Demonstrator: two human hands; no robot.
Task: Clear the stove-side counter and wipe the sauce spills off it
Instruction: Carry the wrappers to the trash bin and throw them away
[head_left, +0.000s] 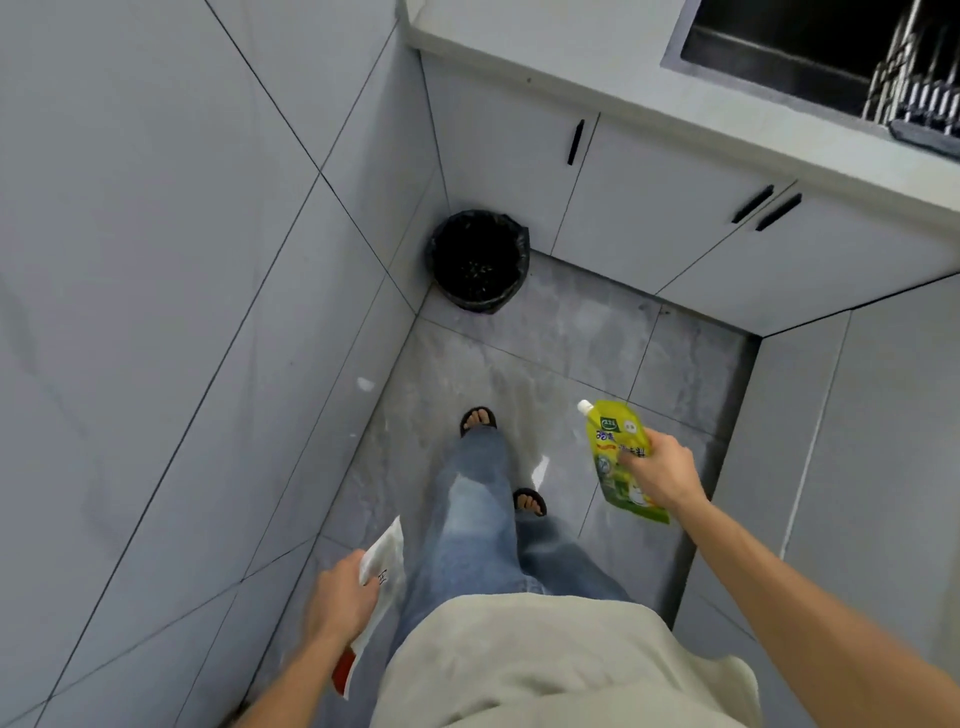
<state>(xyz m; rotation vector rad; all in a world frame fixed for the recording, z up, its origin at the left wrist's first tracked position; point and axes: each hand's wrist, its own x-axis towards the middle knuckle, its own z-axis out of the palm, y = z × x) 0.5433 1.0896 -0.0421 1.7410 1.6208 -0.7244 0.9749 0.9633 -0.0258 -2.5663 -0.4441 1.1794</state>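
Note:
I stand on the grey kitchen floor, looking down at my legs and sandals. My right hand grips a green-yellow spouted sauce pouch with a white cap, held out over the floor at the right. My left hand holds a white packet with a red end, low beside my left leg. A black bin lined with a black bag stands open in the floor corner ahead, roughly a step beyond my front foot.
White cabinets with black handles run along the far and right sides under a pale counter. A dark sink and dish rack sit at the top right. A tiled wall closes the left side.

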